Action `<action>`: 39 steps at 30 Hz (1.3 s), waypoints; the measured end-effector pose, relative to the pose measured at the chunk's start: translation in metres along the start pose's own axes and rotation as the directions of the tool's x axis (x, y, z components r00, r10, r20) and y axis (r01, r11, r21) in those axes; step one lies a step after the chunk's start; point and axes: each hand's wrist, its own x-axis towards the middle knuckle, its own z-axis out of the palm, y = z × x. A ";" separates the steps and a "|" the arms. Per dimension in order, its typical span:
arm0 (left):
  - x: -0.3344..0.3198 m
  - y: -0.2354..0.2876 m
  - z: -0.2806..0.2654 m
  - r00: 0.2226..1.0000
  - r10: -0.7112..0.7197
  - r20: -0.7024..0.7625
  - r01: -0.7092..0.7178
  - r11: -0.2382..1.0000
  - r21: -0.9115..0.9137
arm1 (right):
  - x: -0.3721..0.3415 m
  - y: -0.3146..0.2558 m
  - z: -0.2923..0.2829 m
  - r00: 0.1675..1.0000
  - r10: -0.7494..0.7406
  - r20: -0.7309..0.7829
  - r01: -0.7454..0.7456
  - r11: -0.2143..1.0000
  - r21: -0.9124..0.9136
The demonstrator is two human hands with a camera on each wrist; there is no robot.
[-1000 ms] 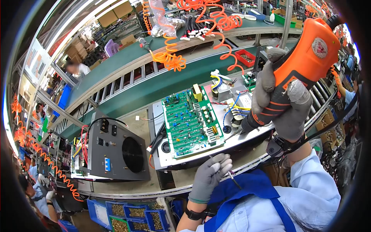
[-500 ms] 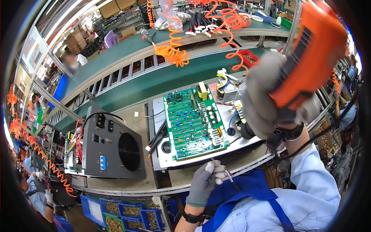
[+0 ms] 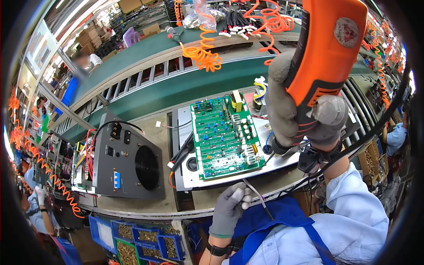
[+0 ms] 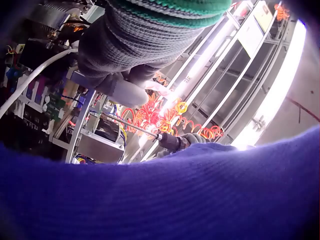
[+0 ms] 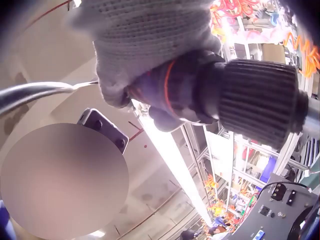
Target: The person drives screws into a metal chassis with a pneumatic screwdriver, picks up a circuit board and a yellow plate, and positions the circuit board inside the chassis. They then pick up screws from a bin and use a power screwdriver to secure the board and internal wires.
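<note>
My gloved right hand (image 3: 285, 106) grips an orange and black power drill (image 3: 331, 53), with the thumb wrapped round its neck. Its chuck (image 5: 257, 97) points down at the right part of a silver metal chassis (image 3: 187, 179), beside a green circuit board (image 3: 221, 145). A long thin bit (image 4: 127, 122) extends from it in the left wrist view. At the chassis's front edge is my gloved left hand (image 3: 229, 210), fingers curled in toward the palm; I cannot tell whether they hold something small. A thin pale cable (image 3: 259, 196) runs down just right of it.
To the left stands a grey panelled unit (image 3: 128, 163) with a round black fan opening. Blue bins (image 3: 145, 236) of small metal parts sit below the bench edge. Orange coiled hoses (image 3: 203, 55) hang over the green conveyor (image 3: 145, 104) behind. A black cord (image 3: 371, 128) crosses the right side.
The drill has swung left and stands more upright, its chuck still near the chassis's right part. My left hand has shifted slightly left and down, showing more of the pale cable.
</note>
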 end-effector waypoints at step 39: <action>-0.006 0.055 0.012 1.000 0.008 0.000 -0.008 0.981 -0.192 | 0.000 0.012 0.017 0.870 -0.492 -0.033 0.493 0.864 0.104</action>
